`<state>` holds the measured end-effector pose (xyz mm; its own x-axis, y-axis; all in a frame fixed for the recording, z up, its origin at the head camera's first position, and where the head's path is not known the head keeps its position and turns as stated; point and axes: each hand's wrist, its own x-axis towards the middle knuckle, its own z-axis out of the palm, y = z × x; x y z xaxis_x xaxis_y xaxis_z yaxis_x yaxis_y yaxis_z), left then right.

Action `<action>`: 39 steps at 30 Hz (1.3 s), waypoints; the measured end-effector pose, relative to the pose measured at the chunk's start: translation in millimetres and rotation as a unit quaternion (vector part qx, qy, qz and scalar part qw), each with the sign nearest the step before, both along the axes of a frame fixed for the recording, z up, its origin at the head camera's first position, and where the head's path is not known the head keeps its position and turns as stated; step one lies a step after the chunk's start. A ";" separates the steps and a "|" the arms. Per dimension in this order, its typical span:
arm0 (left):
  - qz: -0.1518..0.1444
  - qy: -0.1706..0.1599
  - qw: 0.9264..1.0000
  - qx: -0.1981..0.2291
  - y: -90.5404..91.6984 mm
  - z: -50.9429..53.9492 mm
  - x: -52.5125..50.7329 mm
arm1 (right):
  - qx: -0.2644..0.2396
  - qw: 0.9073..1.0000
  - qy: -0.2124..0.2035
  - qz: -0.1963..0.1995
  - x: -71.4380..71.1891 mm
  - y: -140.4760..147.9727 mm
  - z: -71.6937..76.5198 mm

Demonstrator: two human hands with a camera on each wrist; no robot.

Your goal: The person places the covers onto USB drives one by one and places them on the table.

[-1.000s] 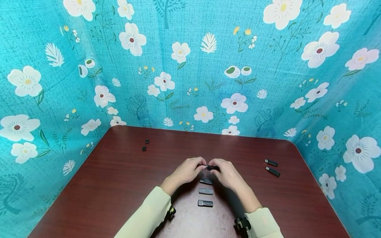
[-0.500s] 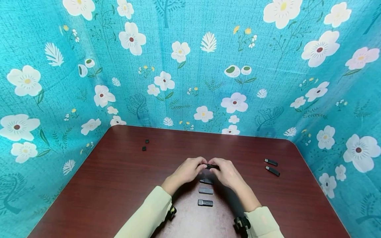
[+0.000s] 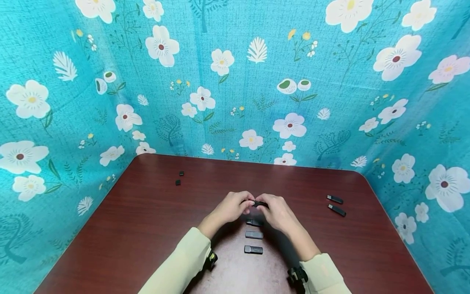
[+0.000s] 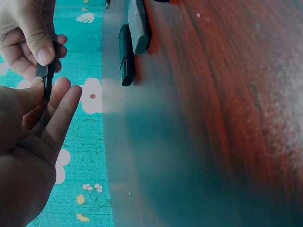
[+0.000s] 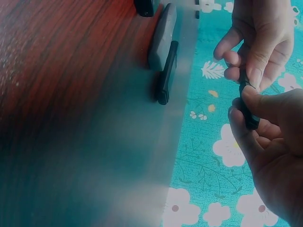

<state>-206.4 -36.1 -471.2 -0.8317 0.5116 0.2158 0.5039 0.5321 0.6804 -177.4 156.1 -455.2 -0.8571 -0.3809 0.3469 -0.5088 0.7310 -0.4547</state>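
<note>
My left hand and right hand meet over the middle of the table, both on one black USB flash drive. In the left wrist view, my left thumb and fingers pinch the cap end of the flash drive. The right wrist view has my right hand pinching the body of the flash drive. Cap and body look joined, with no metal plug showing. Below the hands lie a black flash drive, a grey flash drive and another dark flash drive, in a column.
Two uncapped flash drives, one farther back and one nearer, lie at the right with metal plugs showing. Two small black caps, a far one and a near one, lie at the back left. A flowered cloth hangs behind the brown table.
The metal plug seen between the hands a second ago is now covered; the cap and the flash drive's body have come together. The hands have drawn slightly closer.
</note>
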 end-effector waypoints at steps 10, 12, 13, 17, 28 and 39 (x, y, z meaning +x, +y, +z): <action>0.008 -0.054 0.997 0.052 2.1 -0.7 -1.5 | -0.018 1.000 -0.011 0.004 -4.8 1.9 -0.3; 0.015 -0.064 0.996 0.052 2.3 -1.3 -1.3 | -0.018 1.000 -0.022 -0.001 -6.2 1.9 -0.9; 0.017 -0.070 0.996 0.051 2.4 -2.1 -1.5 | -0.015 1.000 -0.025 -0.004 -7.0 1.9 -1.6; 0.013 -0.100 0.994 0.047 1.8 -4.5 -2.0 | 0.008 0.999 -0.042 -0.012 -9.8 2.4 -5.2; -0.005 -0.048 0.995 -0.088 -0.3 -7.8 -9.6 | 0.056 0.998 -0.036 0.001 -17.4 7.4 -14.7; -0.003 0.049 0.982 -0.184 0.4 -18.9 -20.9 | 0.082 0.994 -0.070 -0.008 -26.5 4.0 -23.8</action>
<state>-227.3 -35.7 -490.1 -0.8129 0.5747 0.0942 0.5610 0.7293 0.3916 -203.9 160.1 -479.0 -0.8990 -0.4084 0.1582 -0.4367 0.8090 -0.3935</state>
